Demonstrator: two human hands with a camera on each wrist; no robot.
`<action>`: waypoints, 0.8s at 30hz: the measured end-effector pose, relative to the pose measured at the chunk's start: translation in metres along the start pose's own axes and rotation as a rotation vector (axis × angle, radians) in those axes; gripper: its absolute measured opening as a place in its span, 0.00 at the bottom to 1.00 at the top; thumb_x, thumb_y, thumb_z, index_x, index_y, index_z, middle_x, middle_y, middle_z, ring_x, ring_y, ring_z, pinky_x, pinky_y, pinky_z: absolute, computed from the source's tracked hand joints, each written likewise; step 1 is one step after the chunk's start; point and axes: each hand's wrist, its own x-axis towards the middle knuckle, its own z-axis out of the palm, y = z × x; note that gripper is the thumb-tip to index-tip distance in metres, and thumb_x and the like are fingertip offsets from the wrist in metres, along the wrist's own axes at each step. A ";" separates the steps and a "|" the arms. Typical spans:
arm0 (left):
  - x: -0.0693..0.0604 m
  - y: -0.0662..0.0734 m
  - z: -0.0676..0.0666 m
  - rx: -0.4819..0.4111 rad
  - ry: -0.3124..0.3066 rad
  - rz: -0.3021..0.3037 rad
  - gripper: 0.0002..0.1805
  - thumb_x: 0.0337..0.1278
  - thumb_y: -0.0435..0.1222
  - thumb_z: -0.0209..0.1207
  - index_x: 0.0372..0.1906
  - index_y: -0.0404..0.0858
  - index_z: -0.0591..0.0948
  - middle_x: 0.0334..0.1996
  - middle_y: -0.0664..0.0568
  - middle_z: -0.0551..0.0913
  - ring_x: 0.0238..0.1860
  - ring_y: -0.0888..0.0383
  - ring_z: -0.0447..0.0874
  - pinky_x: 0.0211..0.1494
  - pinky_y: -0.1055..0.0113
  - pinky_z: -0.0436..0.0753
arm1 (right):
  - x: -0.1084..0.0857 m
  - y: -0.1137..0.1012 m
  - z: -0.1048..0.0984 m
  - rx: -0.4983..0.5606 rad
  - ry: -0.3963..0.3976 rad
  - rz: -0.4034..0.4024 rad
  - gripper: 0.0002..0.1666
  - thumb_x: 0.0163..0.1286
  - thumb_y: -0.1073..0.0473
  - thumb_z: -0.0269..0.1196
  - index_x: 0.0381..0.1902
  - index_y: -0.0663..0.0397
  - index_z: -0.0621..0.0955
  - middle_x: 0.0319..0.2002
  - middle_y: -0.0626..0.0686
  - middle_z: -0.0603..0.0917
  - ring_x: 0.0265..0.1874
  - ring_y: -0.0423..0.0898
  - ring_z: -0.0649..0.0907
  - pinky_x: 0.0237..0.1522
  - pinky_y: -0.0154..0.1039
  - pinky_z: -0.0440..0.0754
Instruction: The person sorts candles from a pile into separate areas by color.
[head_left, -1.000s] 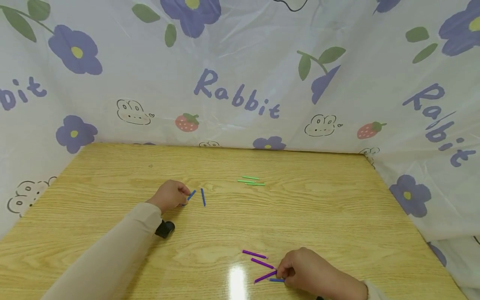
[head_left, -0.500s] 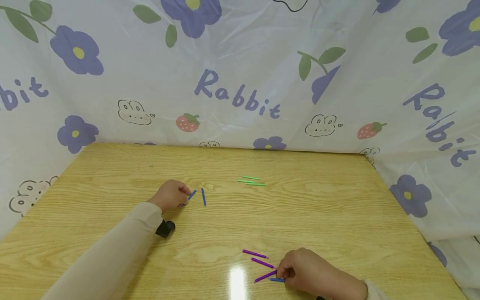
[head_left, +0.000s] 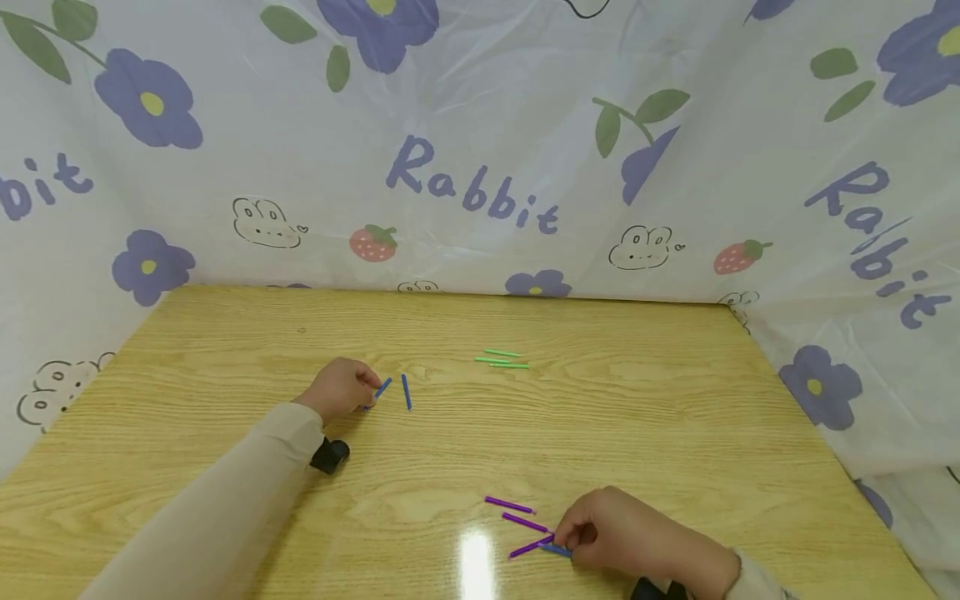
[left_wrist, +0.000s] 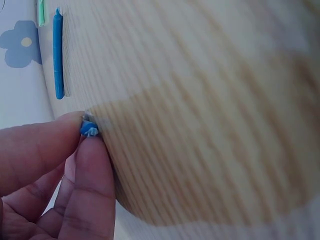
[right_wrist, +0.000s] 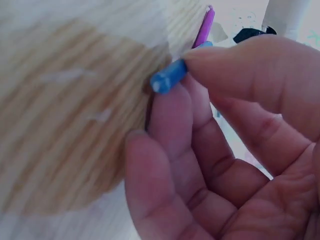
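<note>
Three blue sticks point(head_left: 407, 392), three purple sticks point(head_left: 510, 505), three green sticks point(head_left: 510, 366), one wooden table point(head_left: 675, 400)

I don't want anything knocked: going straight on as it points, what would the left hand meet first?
The left hand would likely meet the loose, slender blue cylindrical stick ahead, though depth is uncertain.

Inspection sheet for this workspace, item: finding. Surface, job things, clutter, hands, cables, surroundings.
Surface: wood-grain table, bright glare spot near the front.
Job things: three green sticks toward the back; three purple sticks beside the right hand; one loose blue stick near the left hand.
Clutter: nothing seen.
Grips: left hand pinches a second blue stick; right hand pinches a third blue stick. Black device at the left wrist.
Cables: nothing seen.
Surroundings: white sheeting printed with flowers, strawberries, rabbits and "Rabbit" lettering.
</note>
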 end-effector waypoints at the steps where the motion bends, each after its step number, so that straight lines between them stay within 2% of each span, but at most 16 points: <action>1: 0.000 0.000 0.000 0.000 0.000 -0.001 0.12 0.55 0.23 0.58 0.45 0.23 0.79 0.33 0.41 0.80 0.31 0.55 0.80 0.34 0.63 0.79 | 0.000 0.001 -0.001 0.017 -0.001 -0.002 0.11 0.56 0.73 0.65 0.32 0.54 0.87 0.29 0.39 0.83 0.26 0.29 0.76 0.30 0.28 0.78; 4: 0.000 0.001 -0.001 0.002 -0.001 0.002 0.11 0.55 0.23 0.58 0.45 0.23 0.79 0.33 0.41 0.80 0.31 0.54 0.80 0.34 0.62 0.79 | 0.001 0.002 -0.004 0.053 0.006 -0.020 0.11 0.56 0.73 0.65 0.33 0.54 0.88 0.30 0.40 0.85 0.27 0.30 0.77 0.30 0.29 0.78; 10: 0.000 0.002 -0.001 0.012 0.000 -0.001 0.11 0.55 0.23 0.58 0.44 0.24 0.79 0.34 0.40 0.80 0.32 0.54 0.80 0.34 0.62 0.79 | 0.002 0.001 -0.014 0.049 0.041 -0.058 0.10 0.60 0.71 0.64 0.35 0.55 0.88 0.33 0.43 0.86 0.28 0.31 0.77 0.31 0.30 0.79; 20: 0.000 0.002 -0.001 0.025 0.010 -0.014 0.12 0.55 0.23 0.59 0.45 0.24 0.79 0.37 0.39 0.80 0.33 0.54 0.80 0.34 0.62 0.79 | 0.011 -0.004 -0.028 0.088 0.076 -0.014 0.10 0.62 0.69 0.63 0.40 0.60 0.86 0.35 0.49 0.86 0.32 0.36 0.81 0.35 0.32 0.80; 24: 0.000 0.001 -0.001 0.024 0.011 -0.017 0.12 0.55 0.23 0.59 0.45 0.24 0.79 0.40 0.38 0.81 0.33 0.54 0.80 0.35 0.62 0.80 | 0.018 -0.006 -0.031 0.083 0.107 0.004 0.10 0.62 0.69 0.64 0.42 0.60 0.86 0.35 0.49 0.86 0.34 0.37 0.81 0.35 0.31 0.80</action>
